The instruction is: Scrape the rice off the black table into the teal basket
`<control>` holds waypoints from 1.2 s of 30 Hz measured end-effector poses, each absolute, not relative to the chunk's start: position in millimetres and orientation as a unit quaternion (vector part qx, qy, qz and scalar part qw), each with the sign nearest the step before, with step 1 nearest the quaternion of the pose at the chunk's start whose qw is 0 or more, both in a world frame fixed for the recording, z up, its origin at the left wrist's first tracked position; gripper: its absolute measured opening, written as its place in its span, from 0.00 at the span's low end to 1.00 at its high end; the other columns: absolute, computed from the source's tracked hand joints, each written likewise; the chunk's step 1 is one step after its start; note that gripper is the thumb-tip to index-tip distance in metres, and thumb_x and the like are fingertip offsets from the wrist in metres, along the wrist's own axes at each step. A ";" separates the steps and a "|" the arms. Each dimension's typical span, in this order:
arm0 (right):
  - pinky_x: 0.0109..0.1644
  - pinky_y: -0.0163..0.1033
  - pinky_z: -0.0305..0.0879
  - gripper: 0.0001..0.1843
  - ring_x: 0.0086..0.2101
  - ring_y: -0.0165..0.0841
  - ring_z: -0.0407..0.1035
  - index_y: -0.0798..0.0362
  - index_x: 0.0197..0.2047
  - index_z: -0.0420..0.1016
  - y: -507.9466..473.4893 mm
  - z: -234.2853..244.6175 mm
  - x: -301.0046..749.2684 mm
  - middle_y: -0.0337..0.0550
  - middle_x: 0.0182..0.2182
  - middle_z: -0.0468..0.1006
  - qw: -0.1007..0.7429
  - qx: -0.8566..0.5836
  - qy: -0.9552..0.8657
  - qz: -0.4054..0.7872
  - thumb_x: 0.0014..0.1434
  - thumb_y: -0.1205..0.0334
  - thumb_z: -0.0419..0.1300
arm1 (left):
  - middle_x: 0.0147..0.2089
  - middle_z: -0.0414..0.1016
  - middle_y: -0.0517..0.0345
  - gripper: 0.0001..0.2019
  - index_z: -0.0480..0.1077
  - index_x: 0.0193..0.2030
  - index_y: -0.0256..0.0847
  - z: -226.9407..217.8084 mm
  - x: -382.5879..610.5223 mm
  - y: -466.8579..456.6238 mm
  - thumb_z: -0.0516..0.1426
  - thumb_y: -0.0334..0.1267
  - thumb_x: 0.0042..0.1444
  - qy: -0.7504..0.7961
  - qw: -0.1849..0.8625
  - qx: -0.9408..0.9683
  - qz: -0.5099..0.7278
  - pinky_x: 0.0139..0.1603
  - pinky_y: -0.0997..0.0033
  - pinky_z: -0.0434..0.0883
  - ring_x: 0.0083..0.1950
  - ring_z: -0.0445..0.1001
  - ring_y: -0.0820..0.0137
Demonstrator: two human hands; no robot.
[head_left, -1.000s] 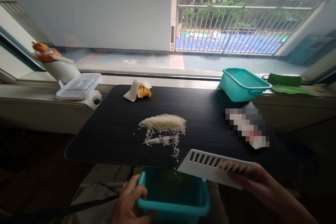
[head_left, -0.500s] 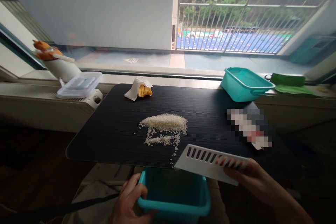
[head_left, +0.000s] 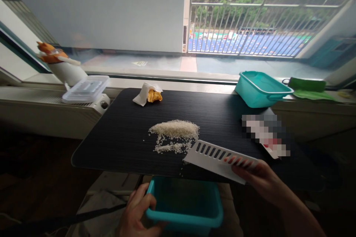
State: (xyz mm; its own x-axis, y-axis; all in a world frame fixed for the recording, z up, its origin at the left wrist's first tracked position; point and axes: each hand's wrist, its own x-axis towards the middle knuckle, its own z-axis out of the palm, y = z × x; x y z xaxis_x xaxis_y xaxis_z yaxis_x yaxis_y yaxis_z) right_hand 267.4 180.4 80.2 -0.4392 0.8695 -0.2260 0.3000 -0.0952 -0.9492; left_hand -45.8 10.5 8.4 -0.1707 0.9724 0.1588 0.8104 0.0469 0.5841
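White rice (head_left: 175, 129) lies in a long heap on the dark table, with a thinner strip of grains nearer me. My right hand (head_left: 254, 173) grips a white slotted plastic panel (head_left: 213, 161) by its right end. The panel's left end is by the stray grains right of the thin strip. Below the table's front edge is a teal plastic bin (head_left: 183, 220). My left hand (head_left: 139, 209) is closed on the bin's left rim. The bin's inside is dark, so I cannot tell what is in it.
The black table (head_left: 111, 133) has rounded corners. At its back lies a white tissue with a yellow-orange piece (head_left: 154, 96). Another teal bin (head_left: 258, 90) stands back right, near a green cloth (head_left: 308, 89) and a blurred-out flat object (head_left: 264, 137). A clear lid (head_left: 86, 88) lies left.
My right hand has moved the slotted panel away from me, from the table's front edge over the table, closer to the rice. My left hand and the bin have stayed put.
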 end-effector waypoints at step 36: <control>0.45 0.43 0.77 0.16 0.42 0.46 0.80 0.51 0.46 0.83 199.3 87.0 236.7 0.43 0.41 0.86 0.252 -0.430 -0.699 0.513 0.62 0.51 0.61 | 0.45 0.76 0.56 0.10 0.66 0.25 0.43 12.7 -53.6 10.4 0.65 0.32 0.41 0.688 0.131 0.663 0.265 0.41 0.72 0.75 0.43 0.77 0.65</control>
